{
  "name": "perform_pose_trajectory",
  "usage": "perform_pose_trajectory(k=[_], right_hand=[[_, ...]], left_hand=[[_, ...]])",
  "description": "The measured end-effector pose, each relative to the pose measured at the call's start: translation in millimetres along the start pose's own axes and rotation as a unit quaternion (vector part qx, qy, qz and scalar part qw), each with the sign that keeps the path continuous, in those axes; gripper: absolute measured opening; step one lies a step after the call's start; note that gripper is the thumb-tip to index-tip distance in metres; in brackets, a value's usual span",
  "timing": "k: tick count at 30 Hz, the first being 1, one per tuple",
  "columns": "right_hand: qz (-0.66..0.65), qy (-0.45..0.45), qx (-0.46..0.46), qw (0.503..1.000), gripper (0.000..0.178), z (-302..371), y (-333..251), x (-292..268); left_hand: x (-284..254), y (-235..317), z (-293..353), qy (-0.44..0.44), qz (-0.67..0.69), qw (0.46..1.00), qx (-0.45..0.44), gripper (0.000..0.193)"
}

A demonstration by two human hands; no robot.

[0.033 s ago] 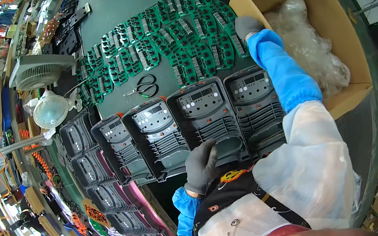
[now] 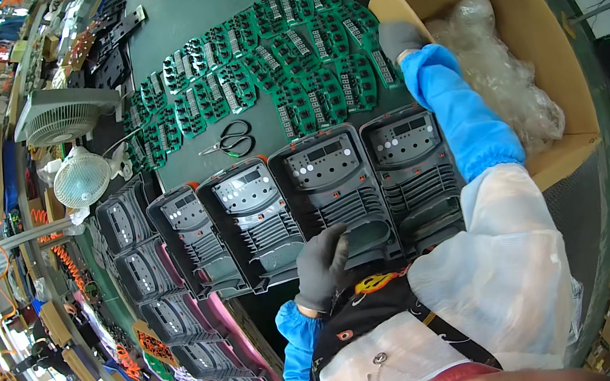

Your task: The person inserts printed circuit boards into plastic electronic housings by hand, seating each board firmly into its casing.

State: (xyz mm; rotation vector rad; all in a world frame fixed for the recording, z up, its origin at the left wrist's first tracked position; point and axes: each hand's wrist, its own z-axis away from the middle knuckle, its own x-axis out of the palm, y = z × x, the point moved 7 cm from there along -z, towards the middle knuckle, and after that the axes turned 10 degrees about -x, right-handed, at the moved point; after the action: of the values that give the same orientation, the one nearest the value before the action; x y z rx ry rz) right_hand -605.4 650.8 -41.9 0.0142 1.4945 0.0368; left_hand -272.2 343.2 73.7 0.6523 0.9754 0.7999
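Bends the fingers of the left hand [image 2: 321,271] loosely at the near edge of a black plastic case [image 2: 331,179], middle of the frame; cannot tell whether closed on anything. Has the right hand [image 2: 400,40] by the rightmost green circuit boards [image 2: 385,70], upper middle, beside a cardboard box [image 2: 564,65]; cannot tell its fingers as apart or together.

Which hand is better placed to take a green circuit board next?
Probably the right hand: it is beside the green circuit boards, while the left hand is by the near edge of the dark housings, farther from the boards.
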Motion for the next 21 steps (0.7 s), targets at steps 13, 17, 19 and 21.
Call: perform_pose_trajectory(k=[13,17,19,21], right_hand=[[0.089,0.079,-0.469,0.875,0.007,267.6,-141.8,-172.5],[0.061,0.04,-0.412,0.908,0.018,317.6,-145.0,-143.8],[-0.113,0.094,-0.315,0.938,0.035,337.6,-120.3,-145.4],[-0.087,0.134,-0.331,0.93,0.043,365.6,-114.9,-143.1]], left_hand=[[41.4,44.1,-40.1,-0.244,0.44,0.863,0.041,0.061],[84.1,21.6,-28.9,-0.274,0.48,0.834,-0.009,0.062],[94.7,18.1,-22.6,-0.283,0.522,0.804,-0.019,0.057],[104.8,19.0,-23.4,-0.316,0.572,0.756,0.025,0.045]])
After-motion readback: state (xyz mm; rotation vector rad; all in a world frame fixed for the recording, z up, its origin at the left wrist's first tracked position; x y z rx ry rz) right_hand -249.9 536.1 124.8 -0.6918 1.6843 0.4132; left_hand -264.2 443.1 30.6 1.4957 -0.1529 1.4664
